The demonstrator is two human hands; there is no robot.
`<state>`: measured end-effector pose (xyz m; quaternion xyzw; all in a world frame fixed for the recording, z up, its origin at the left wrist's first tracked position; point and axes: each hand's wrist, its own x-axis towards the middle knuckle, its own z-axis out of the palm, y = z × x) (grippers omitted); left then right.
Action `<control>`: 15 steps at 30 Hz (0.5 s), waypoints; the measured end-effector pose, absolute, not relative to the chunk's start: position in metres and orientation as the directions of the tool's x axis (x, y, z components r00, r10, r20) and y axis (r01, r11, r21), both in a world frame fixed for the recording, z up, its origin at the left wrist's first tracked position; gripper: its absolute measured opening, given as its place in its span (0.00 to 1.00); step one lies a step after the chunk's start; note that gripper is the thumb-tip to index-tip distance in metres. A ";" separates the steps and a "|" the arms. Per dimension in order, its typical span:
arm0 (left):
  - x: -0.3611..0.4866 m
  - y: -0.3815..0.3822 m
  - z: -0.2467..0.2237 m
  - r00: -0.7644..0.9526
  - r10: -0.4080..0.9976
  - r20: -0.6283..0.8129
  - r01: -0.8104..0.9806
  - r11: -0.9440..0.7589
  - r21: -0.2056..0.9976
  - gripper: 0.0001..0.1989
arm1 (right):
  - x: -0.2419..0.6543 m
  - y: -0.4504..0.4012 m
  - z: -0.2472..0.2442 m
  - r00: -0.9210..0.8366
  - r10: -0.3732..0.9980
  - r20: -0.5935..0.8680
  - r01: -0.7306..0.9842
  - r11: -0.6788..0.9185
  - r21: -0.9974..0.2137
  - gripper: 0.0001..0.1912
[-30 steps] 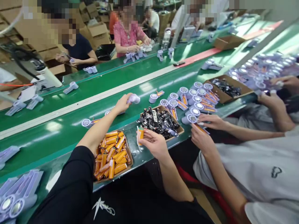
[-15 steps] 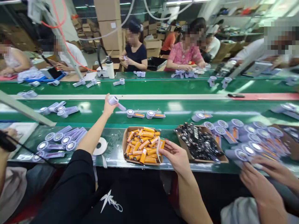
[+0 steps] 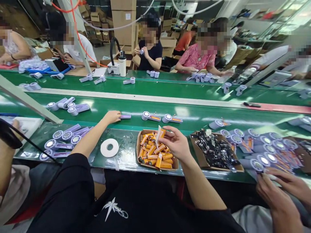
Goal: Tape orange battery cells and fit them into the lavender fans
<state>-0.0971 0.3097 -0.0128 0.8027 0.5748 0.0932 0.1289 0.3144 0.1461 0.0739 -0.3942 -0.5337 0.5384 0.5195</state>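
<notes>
My left hand [image 3: 112, 116] is closed around the head of a lilac handheld fan [image 3: 125, 116] at the near side of the green belt; the fan's handle points right and my fingers hide its round head. Between the fingertips of my right hand [image 3: 177, 144] is an orange battery [image 3: 162, 132] with a white strip of tape [image 3: 158, 137] on it. Just below that hand sits a cardboard box [image 3: 139, 156] full of loose orange batteries. A roll of white tape [image 3: 103, 151] lies flat between my arms.
Two fans with orange batteries in their handles [image 3: 155, 118] lie on the belt [image 3: 126, 103]. To the right stands a box of black parts [image 3: 213, 149], then many fans [image 3: 262, 147] beside a co-worker's hands [image 3: 277, 191]. More fans [image 3: 64, 142] lie left. Co-workers sit opposite.
My left hand has lowered the fan toward the belt and drawn it nearer. My right hand has lifted the taped battery slightly. The view has shifted a little to the left.
</notes>
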 end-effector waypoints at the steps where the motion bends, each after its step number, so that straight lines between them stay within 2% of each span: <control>1: -0.092 0.311 -0.012 0.353 0.935 -0.014 0.898 -0.335 0.284 0.08 | 0.308 0.156 0.078 -0.182 0.972 0.151 -0.148 0.124 -0.981 0.31; 7: -0.070 0.313 -0.002 0.394 0.912 -0.114 0.917 -0.381 0.119 0.19 | 0.272 0.203 0.088 -0.358 0.898 0.256 -0.095 0.238 -0.967 0.25; 11: -0.080 0.322 -0.005 0.375 0.917 -0.133 0.925 -0.363 0.110 0.21 | 0.245 0.250 0.068 -0.363 0.849 0.384 -0.167 0.347 -0.923 0.24; 13: -0.083 0.324 -0.010 0.386 0.914 -0.124 0.920 -0.372 0.125 0.20 | 0.227 0.277 0.055 -0.356 0.852 0.384 -0.166 0.347 -0.923 0.26; 15: -0.079 0.324 -0.017 0.423 0.900 -0.100 0.902 -0.408 0.143 0.19 | 0.209 0.300 0.042 -0.364 0.871 0.331 -0.068 0.330 -0.942 0.28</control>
